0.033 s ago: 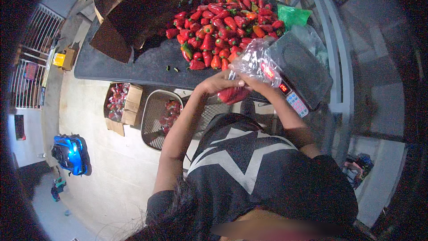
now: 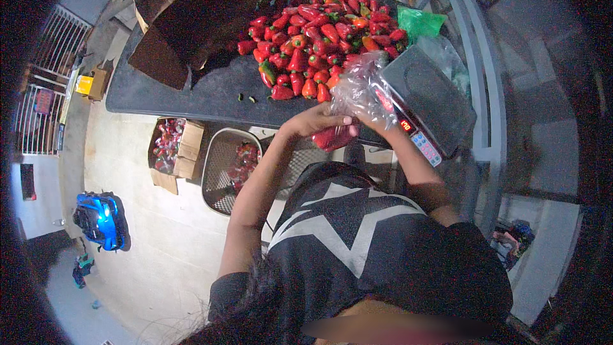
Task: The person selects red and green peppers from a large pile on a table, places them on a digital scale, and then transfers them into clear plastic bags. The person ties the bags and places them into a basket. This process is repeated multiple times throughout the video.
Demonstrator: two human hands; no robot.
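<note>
Between my hands, near the front edge of the table, hangs a clear plastic bag [image 2: 364, 88] with red peppers [image 2: 331, 138] bulging in its lower end. My left hand [image 2: 324, 121] is closed around the bag just above the peppers. The crinkled upper film rises toward the digital scale [image 2: 418, 89]. My right hand [image 2: 373, 124] grips the bag from the other side; its fingers are partly covered by the film. Beyond them a large heap of loose red peppers [image 2: 313, 45], a few orange or greenish, covers the dark table [image 2: 211, 102].
A big open cardboard box [image 2: 163, 54] leans at the back left of the table. Green plastic [image 2: 421, 22] and clear bags [image 2: 447, 64] lie beyond the scale. On the floor stand a small carton [image 2: 188, 150] and a basket [image 2: 214, 185] with packed peppers, and a blue backpack [image 2: 101, 220].
My hands have moved slightly apart, and my right hand has shifted a little to the right. The bag's upper film has changed shape and the peppers in it have turned a little.
</note>
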